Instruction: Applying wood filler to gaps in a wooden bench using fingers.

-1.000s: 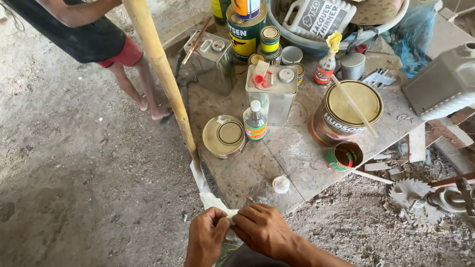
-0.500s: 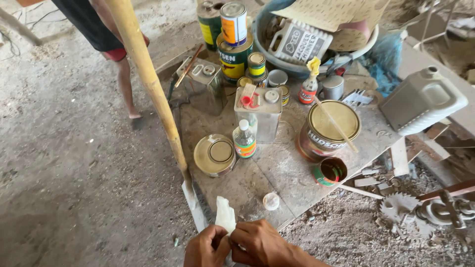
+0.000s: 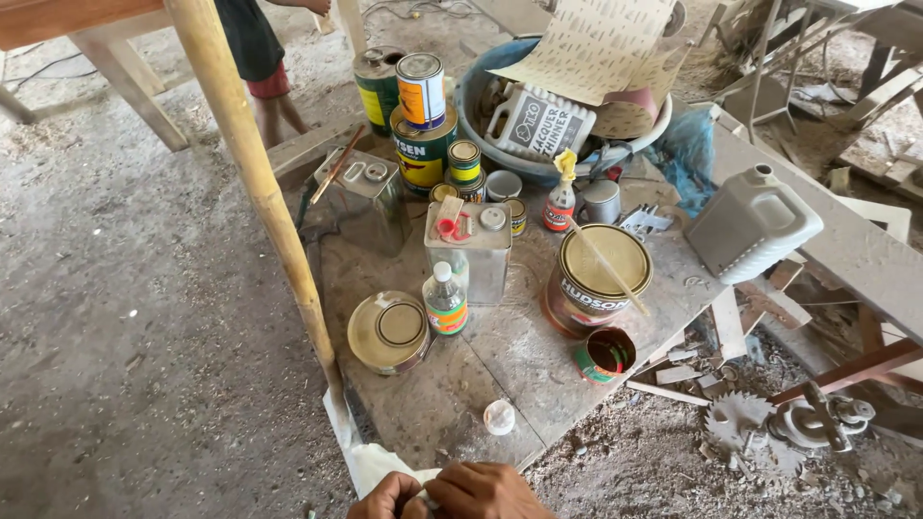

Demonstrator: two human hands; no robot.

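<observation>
Head view, looking down: both hands sit at the very bottom edge of the frame, close together and partly cut off. The left hand [image 3: 386, 498] is curled, fingers bent in toward the palm, and the right hand [image 3: 490, 490] lies just beside it, knuckles up and fingers folded. Between them they pinch a piece of white cloth [image 3: 370, 463], which runs up from the fingers to the foot of a pale wooden pole [image 3: 252, 183]. The pole leans across the left side of the worktop [image 3: 461, 404]. Neither hand is spread; both are drawn narrow around the cloth, though the fingertips themselves are hidden below the frame.

On the worktop, nearest the hands, lies a small white round cap [image 3: 499, 416]. Further up stands a low round tin [image 3: 388, 332] with its lid on, and just beside it a small clear bottle [image 3: 445, 301] with a white cap and a coloured label. Behind the bottle stands a rectangular metal can [image 3: 473, 252]. To the right is a large paint tin [image 3: 594, 279] with a stick lying across its lid, and near its base a small open can [image 3: 606, 355]. A grey plastic jug [image 3: 752, 224] lies tilted at the worktop's right edge. At the far left, another person's legs [image 3: 274, 106] show by the pole.
</observation>
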